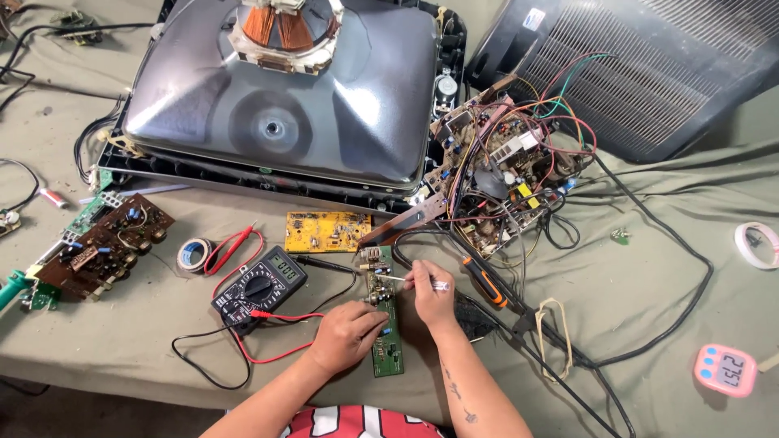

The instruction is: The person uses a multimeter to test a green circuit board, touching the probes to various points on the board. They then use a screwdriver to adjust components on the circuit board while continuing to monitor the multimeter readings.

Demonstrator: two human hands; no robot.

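Nearest the camera, the left hand [347, 334] lies palm down with its fingers curled loosely on the left edge of a narrow green circuit board [385, 324], pinning it to the table [122, 332] without wrapping around it. The board is a long thin strip lying lengthwise toward twelve o'clock: dark green, with small blue and silver parts scattered along it and a cluster of pale, metal-topped components at its far end. It sits on the grey-green cloth in the lower middle of the view, between the two hands.

At three o'clock from the board, the right hand [431, 294] is closed in a pinch around a thin tool with a clear handle [410, 281], whose metal tip reaches to nine o'clock and touches the board's upper part.

At nine o'clock from the board is a black multimeter [260, 289] with a green display, its red and black leads [243, 345] looping across the cloth. At three o'clock from the right hand lies an orange-and-black screwdriver [485, 282].

Farther, at eleven o'clock, a yellow circuit board [327, 230] lies flat, with a roll of tape [194, 253] and a brown component board [105, 243] off toward nine o'clock. At one o'clock stands a wired chassis board [507, 174]. Farthest, at twelve o'clock, a large grey picture tube [284, 89] lies face down.
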